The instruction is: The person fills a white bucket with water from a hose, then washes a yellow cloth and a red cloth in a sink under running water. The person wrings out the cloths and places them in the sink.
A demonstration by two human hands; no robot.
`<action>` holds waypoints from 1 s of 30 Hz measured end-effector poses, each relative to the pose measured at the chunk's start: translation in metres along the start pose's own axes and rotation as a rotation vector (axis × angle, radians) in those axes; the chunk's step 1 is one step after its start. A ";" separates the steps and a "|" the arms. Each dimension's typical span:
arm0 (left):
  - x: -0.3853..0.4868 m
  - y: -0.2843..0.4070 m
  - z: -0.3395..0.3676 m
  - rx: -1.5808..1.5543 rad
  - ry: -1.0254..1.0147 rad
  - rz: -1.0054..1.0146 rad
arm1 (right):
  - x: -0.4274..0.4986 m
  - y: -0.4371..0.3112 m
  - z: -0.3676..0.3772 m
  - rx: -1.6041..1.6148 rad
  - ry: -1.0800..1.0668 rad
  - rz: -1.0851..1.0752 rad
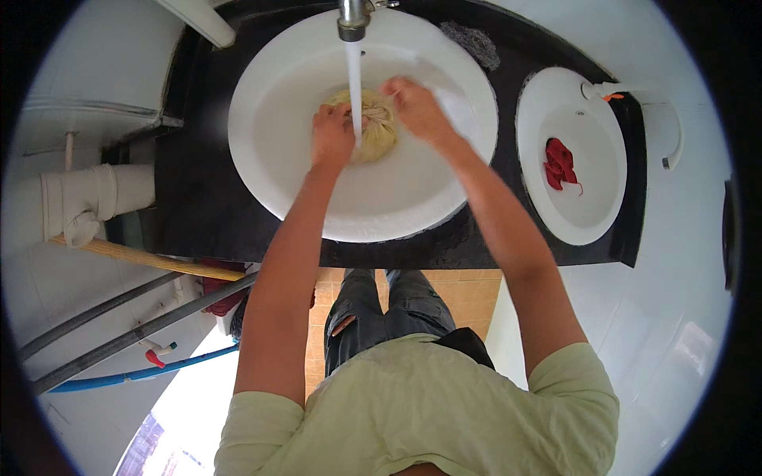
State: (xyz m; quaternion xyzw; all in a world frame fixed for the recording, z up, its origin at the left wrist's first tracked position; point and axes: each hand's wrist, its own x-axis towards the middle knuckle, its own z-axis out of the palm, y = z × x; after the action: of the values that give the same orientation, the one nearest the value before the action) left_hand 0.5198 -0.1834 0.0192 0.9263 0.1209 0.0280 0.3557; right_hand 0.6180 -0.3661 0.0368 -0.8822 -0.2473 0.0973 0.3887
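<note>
A bundled yellowish cloth (378, 143), gathered and twisted at its top, lies in the large white oval sink (381, 229). Water (355, 83) runs from the metal faucet (353, 24) down onto it. My left hand (333, 134) rests on the left side of the bundle with its fingers at the gathered folds; part of the fingers is hidden behind the stream. Just to the right and above the bundle, my right hand (414, 104) is raised with curled fingers, slightly blurred, and whether it pinches anything cannot be told.
A smaller white basin (586, 223) on the right holds a red cloth (559, 163). Dark mesh (471, 43) lies on the black countertop (196, 208) behind the large sink. White pipe (125, 190), a yellow hose (161, 259) and grey bars (149, 327) are at the left.
</note>
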 end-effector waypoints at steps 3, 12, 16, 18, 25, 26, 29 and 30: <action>0.021 -0.004 -0.016 -0.091 -0.202 -0.127 | -0.026 -0.033 0.039 0.122 0.014 0.090; 0.018 0.009 -0.020 -0.316 -0.354 -0.173 | -0.050 -0.044 0.048 0.233 0.251 0.129; 0.017 -0.010 -0.013 -0.282 -0.351 -0.073 | -0.050 -0.026 0.046 0.399 0.314 0.256; 0.014 -0.004 -0.011 -0.202 -0.291 -0.048 | -0.052 -0.024 0.050 0.763 0.348 0.365; 0.012 0.003 -0.013 -0.304 -0.227 -0.199 | -0.069 -0.020 0.051 0.629 0.103 0.300; 0.012 0.002 -0.013 -0.332 -0.242 -0.214 | -0.071 -0.017 0.047 0.514 -0.022 0.340; 0.007 0.011 -0.022 -0.330 -0.253 -0.208 | -0.063 -0.053 0.004 0.228 -0.125 0.323; 0.009 0.010 -0.021 -0.268 -0.238 -0.160 | -0.057 -0.045 0.012 0.179 0.031 0.231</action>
State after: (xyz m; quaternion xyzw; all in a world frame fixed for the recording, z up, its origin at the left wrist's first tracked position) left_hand 0.5272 -0.1744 0.0410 0.8548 0.1464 -0.0944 0.4888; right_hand 0.5483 -0.3616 0.0603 -0.8680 -0.1281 0.1495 0.4558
